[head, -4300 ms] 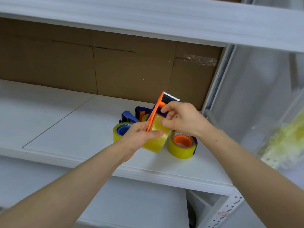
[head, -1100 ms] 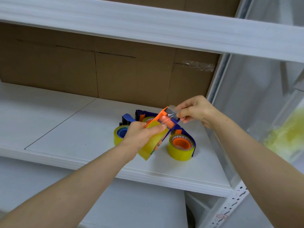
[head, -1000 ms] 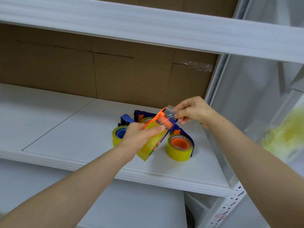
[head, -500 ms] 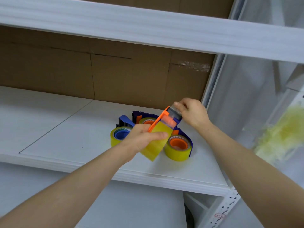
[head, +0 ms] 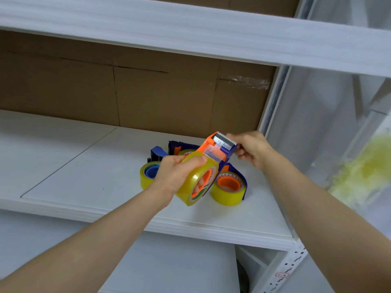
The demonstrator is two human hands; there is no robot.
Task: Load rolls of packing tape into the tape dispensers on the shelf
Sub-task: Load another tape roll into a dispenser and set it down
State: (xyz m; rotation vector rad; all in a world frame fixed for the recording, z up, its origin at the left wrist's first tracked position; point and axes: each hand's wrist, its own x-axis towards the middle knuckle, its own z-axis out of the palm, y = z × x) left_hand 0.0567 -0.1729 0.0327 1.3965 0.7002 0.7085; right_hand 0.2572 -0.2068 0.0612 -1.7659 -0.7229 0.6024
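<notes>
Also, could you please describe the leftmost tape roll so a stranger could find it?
On the white shelf, tape dispensers cluster near the right post. The leftmost yellow roll lies flat beside the left hand; its core alone is blue.

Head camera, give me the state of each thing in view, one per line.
orange dispenser: held above shelf, roll loaded.
tape roll: gripped by left hand.
right hand: holds dispenser's cutter end.
orange-core roll: flat on shelf, in blue dispenser.
blue-core roll: flat on shelf.
</notes>
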